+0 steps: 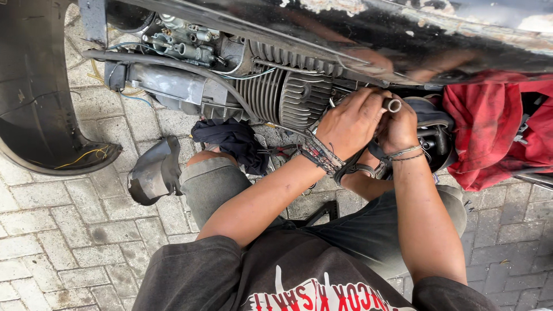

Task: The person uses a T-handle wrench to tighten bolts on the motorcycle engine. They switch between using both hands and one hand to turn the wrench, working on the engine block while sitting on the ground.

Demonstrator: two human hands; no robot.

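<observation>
My left hand point(350, 122) and my right hand point(401, 129) are pressed together beside the scooter's engine, just right of the finned cylinder point(288, 97). Between them sticks up the open end of a metal tube tool point(393, 105). The fingers of both hands curl around it. The tool's lower end and the part it sits on are hidden behind my hands. Both wrists carry bracelets. A black rubber part point(432, 118) lies right behind my right hand.
The black scooter body point(368, 34) hangs over the engine. A red cloth point(489, 132) lies to the right, a dark rag point(233, 141) under the engine, and a loose black plastic cover point(152, 173) by my left knee. A black fender point(34, 86) curves at the left over brick paving point(69, 242).
</observation>
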